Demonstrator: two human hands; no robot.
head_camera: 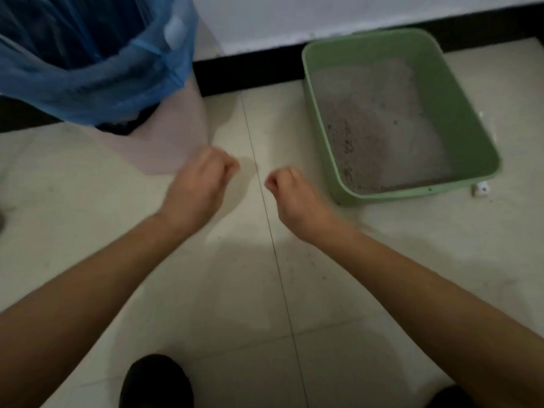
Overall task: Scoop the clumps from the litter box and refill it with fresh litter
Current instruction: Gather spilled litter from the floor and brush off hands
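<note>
Arms reach out over a pale tiled floor (382, 275). Both arms are bare.

The left hand (203, 178) has its fingers curled in. It is right at the bottom edge of a thin, see-through pink sheet (182, 128). The picture is blurry there, so I cannot tell if the hand is holding the sheet or only touching it.

The right hand (290, 195) is curled into a loose fist, with the thumb against the fingers. I can see nothing in it. The two hands are near each other but do not touch.

The green litter box (459, 98) sits on the floor, to the right of the hands and close to the wall (294, 16). Gray litter (379, 128) lies in the bottom of it, with some darker, lumpy spots on the left side. A small white thing (481, 189) lies on the floor just beside the box's near right corner.

A bin with a blue bag (88, 69) stands at the far left. The pink sheet hangs down in front of it. A black strip (250, 69) runs along the bottom of the wall. A black shoe (156, 381) shows at the bottom, and the edge of another dark shape shows at the bottom right.
</note>
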